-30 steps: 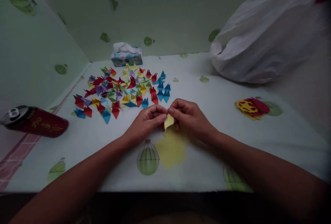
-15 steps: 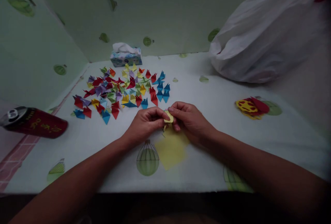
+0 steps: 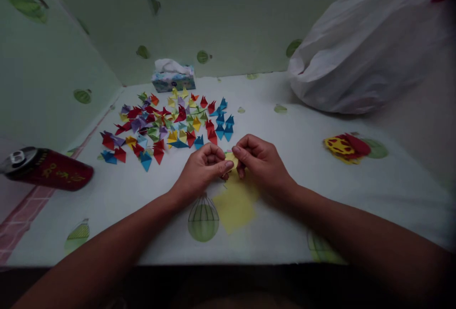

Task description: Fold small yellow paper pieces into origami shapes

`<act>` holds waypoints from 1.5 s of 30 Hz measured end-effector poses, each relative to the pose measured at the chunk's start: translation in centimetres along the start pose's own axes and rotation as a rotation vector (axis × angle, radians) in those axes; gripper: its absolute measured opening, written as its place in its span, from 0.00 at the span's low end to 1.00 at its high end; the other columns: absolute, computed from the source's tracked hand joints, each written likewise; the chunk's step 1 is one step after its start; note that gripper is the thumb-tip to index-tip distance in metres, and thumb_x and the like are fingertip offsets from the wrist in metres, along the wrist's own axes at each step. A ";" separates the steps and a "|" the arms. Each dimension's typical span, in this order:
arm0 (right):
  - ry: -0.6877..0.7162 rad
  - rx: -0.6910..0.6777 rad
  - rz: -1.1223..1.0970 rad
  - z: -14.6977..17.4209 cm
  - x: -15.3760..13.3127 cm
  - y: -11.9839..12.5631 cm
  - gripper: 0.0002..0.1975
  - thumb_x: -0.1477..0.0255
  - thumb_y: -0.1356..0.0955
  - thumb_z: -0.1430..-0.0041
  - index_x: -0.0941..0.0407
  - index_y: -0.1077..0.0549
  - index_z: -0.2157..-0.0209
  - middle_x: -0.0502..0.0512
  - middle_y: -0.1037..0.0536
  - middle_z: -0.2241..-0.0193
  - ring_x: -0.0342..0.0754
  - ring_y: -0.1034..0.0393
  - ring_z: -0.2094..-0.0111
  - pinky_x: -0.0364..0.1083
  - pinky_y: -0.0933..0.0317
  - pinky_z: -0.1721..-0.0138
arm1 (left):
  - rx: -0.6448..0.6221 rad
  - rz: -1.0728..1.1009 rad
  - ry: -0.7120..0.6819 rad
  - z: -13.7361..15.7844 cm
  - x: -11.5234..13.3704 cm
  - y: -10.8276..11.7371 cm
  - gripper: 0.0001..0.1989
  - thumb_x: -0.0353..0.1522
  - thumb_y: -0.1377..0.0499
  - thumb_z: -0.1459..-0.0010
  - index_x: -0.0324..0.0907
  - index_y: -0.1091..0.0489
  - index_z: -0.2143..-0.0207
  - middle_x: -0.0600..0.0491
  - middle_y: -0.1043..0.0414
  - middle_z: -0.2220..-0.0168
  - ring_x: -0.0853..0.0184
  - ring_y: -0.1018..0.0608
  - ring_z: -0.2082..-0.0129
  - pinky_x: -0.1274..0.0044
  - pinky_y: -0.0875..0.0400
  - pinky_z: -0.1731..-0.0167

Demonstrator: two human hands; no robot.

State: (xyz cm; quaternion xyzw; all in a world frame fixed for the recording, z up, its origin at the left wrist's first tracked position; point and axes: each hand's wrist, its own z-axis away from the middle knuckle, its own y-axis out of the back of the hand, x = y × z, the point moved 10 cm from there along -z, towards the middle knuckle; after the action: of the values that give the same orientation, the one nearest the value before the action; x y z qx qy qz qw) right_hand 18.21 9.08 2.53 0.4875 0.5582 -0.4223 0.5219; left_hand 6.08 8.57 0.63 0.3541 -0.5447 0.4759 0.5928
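Note:
Between my two hands is a small folded piece of yellow paper (image 3: 231,159), held just above the table. My left hand (image 3: 204,165) is closed, its thumb and fingers pinching the paper's left side. On the other side, my right hand (image 3: 261,164) grips it between thumb and forefinger. Fingers cover much of the paper, so its exact shape cannot be made out. Flat yellow paper sheets (image 3: 235,209) lie on the table below my hands. Farther back to the left spread several folded paper cranes (image 3: 180,114) in red, blue, yellow, green and purple.
A tissue box (image 3: 174,80) stands at the back near the wall. On the left is a dark red drink can (image 3: 53,168). A big white plastic bag (image 3: 349,57) fills the back right, with red and yellow cut-out pieces (image 3: 344,147) lying in front of it.
The fingers of my left hand have lifted and loosened a little, and its thumb now lies along the paper. My right hand has shifted slightly. The surrounding things have stayed put.

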 end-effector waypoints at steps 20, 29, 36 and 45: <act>-0.063 -0.155 -0.021 -0.1 0.5 -1.3 0.17 0.58 0.29 0.42 0.56 0.33 0.71 0.45 0.29 0.81 0.40 0.34 0.82 0.41 0.42 0.78 | -0.046 -0.155 -0.063 -0.3 0.9 0.3 0.14 0.41 0.35 0.46 0.38 0.30 0.72 0.57 0.33 0.77 0.74 0.32 0.77 0.80 0.38 0.74; -0.161 -0.276 -0.188 0.3 1.3 -2.5 0.18 0.59 0.27 0.45 0.57 0.32 0.76 0.46 0.28 0.83 0.39 0.37 0.82 0.40 0.44 0.78 | -0.054 -0.060 -0.083 -0.4 0.8 0.6 0.13 0.39 0.35 0.44 0.38 0.30 0.72 0.57 0.29 0.77 0.73 0.29 0.75 0.80 0.35 0.71; -0.175 -0.370 -0.222 0.5 1.1 -3.2 0.18 0.60 0.27 0.45 0.58 0.30 0.77 0.47 0.27 0.82 0.39 0.35 0.82 0.41 0.41 0.77 | -0.069 -0.081 -0.129 -0.1 0.9 0.4 0.16 0.41 0.37 0.42 0.38 0.30 0.73 0.56 0.30 0.77 0.72 0.31 0.76 0.79 0.37 0.72; -0.151 -0.269 -0.184 0.1 1.5 -2.4 0.19 0.56 0.28 0.42 0.57 0.31 0.73 0.46 0.27 0.83 0.39 0.35 0.83 0.39 0.42 0.78 | -0.064 -0.328 -0.219 0.0 2.5 0.2 0.16 0.42 0.40 0.41 0.39 0.33 0.74 0.57 0.35 0.77 0.72 0.34 0.76 0.79 0.40 0.73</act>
State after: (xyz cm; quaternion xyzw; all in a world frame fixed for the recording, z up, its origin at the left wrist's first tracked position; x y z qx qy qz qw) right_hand 15.94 8.72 0.91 0.3269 0.6113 -0.4250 0.5821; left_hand 5.78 9.03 3.04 0.4688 -0.5557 0.3138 0.6107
